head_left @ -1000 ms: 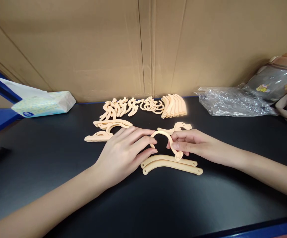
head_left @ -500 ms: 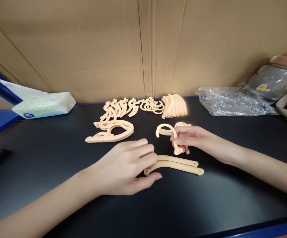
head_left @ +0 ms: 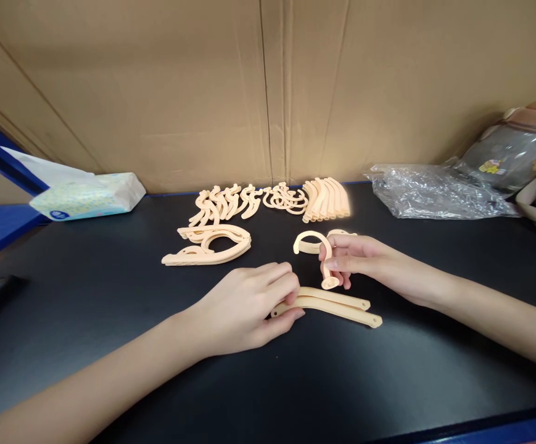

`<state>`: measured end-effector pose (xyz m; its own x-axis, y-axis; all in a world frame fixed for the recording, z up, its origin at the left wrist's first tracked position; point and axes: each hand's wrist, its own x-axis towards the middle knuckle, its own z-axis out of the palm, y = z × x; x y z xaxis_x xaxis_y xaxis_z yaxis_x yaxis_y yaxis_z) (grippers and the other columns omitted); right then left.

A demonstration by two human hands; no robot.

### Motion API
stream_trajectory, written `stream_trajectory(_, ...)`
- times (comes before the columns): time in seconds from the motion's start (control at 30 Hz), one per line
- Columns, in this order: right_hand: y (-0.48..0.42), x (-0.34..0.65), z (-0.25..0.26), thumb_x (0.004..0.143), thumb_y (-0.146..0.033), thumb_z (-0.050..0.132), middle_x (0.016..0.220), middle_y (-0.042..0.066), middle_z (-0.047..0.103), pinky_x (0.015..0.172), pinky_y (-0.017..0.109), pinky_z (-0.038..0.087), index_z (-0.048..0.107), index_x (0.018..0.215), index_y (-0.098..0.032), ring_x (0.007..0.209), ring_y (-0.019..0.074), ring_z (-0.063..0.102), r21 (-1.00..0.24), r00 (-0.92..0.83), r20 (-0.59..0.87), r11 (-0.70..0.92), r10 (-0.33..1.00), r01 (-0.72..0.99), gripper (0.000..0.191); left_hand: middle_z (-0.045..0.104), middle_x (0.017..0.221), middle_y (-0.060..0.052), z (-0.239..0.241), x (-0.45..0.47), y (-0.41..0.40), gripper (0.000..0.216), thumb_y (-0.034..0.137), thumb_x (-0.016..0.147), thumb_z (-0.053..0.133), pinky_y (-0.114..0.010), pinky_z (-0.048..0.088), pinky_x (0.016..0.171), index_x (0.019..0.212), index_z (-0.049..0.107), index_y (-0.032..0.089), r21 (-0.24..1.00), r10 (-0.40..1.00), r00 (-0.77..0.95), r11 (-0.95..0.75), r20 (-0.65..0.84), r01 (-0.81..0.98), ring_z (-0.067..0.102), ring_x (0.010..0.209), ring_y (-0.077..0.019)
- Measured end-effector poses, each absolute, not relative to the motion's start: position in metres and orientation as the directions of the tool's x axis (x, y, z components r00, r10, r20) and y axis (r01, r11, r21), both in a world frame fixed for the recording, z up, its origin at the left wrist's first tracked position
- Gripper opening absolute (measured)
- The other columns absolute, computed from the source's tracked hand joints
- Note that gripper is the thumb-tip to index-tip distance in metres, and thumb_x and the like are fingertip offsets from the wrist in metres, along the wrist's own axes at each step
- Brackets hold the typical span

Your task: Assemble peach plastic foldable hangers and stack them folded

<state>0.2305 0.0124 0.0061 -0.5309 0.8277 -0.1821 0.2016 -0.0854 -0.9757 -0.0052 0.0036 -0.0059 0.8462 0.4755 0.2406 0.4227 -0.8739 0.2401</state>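
My left hand (head_left: 249,305) pinches the left end of a pair of long curved peach plastic arms (head_left: 337,306) lying on the black table (head_left: 110,320). My right hand (head_left: 364,260) holds a peach hook piece (head_left: 314,246) upright, its round foot just above the arms. Behind that hand another peach piece (head_left: 342,233) lies partly hidden.
Rows of peach plastic parts (head_left: 272,200) line the back by the cardboard wall (head_left: 268,86). A stacked pair of curved frames (head_left: 207,245) lies left of centre. A tissue pack (head_left: 87,196) sits at back left, a crumpled plastic bag (head_left: 429,191) and a grey bag (head_left: 512,151) at back right.
My left hand left the hook, dropped toward me and closed on the end of the curved arms. My right hand lifted the hook slightly and turned it upright.
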Motion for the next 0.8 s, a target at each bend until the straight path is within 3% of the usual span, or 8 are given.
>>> stream_trajectory(0.3, 0.0098, 0.2316, 0.006, 0.084, -0.03, 0.062, 0.075, -0.003, 0.056, 0.066, 0.025, 0.043, 0.054, 0.082, -0.019, 0.066, 0.009, 0.051, -0.983, -0.521, -0.164, -0.097, 0.838, 0.153, 0.014, 0.05, 0.082, 0.001, -0.0051, 0.0035, 0.0047, 0.013, 0.029, 0.091, 0.053, -0.024, 0.033, 0.054, 0.085, 0.049, 0.018, 0.207, 0.552, 0.798, -0.833, 0.244, 0.513, 0.048, 0.065, -0.0121)
stream_trajectory(0.5, 0.0114, 0.2327, 0.0016, 0.088, -0.028, 0.058, 0.074, -0.003, 0.055, 0.062, 0.022, 0.043, 0.052, 0.086, -0.018, 0.065, 0.0081, 0.051, -0.991, -0.508, -0.124, -0.083, 0.852, 0.103, 0.011, 0.051, 0.097, -0.001, -0.0061, 0.003, 0.0048, 0.018, 0.032, 0.093, 0.051, -0.024, 0.033, 0.055, 0.081, 0.051, 0.018, 0.164, 0.526, 0.808, -0.851, 0.265, 0.499, 0.047, 0.067, -0.011)
stream_trajectory(0.67, 0.0108, 0.2335, 0.0005, 0.089, -0.028, 0.058, 0.075, -0.003, 0.053, 0.062, 0.021, 0.044, 0.052, 0.087, -0.018, 0.067, 0.0083, 0.051, -0.992, -0.503, -0.122, -0.087, 0.855, 0.093, 0.012, 0.055, 0.106, -0.002, -0.0059, -0.0007, 0.0045, 0.015, 0.03, 0.092, 0.055, -0.025, 0.037, 0.063, 0.084, 0.053, 0.018, 0.214, 0.528, 0.792, -0.849, 0.307, 0.483, 0.05, 0.076, -0.0125)
stream_trajectory(0.8, 0.0124, 0.234, 0.0001, 0.089, -0.027, 0.058, 0.077, -0.002, 0.054, 0.062, 0.021, 0.045, 0.052, 0.088, -0.018, 0.067, 0.0082, 0.051, -0.992, -0.503, -0.129, -0.111, 0.854, 0.066, 0.011, 0.059, 0.098, -0.001, -0.0053, -0.005, 0.0023, 0.014, 0.03, 0.091, 0.06, -0.025, 0.04, 0.072, 0.089, 0.055, 0.017, 0.358, 0.562, 0.726, -0.822, 0.395, 0.442, 0.051, 0.08, -0.0128)
